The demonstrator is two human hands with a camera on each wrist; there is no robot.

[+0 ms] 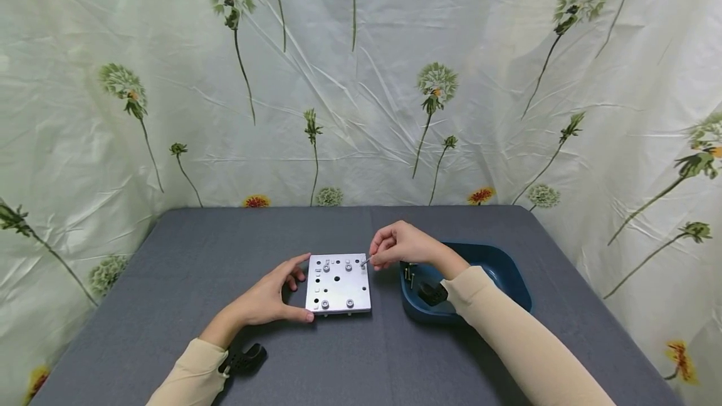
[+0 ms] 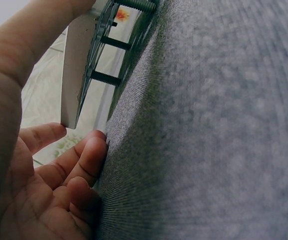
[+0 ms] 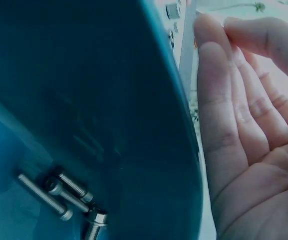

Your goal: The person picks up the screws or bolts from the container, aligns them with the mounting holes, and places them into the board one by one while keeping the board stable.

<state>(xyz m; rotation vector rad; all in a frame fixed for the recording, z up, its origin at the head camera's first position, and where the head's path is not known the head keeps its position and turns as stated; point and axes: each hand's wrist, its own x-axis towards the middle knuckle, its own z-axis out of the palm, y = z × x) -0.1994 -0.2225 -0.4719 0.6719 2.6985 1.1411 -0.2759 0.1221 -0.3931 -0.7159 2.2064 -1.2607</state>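
A square silver metal plate with holes and several socket-head bolts lies on the table. My left hand grips its left side, thumb at the near corner and a finger at the far one. In the left wrist view, threaded bolt shafts stick out below the plate. My right hand pinches a thin metal rod over the plate's far right corner. Its exact kind is too small to tell, and the fingers hide its end in the right wrist view.
A dark blue tray stands right of the plate, under my right forearm. Several loose bolts lie in it. Grey cloth covers the table. Behind it hangs a flowered curtain.
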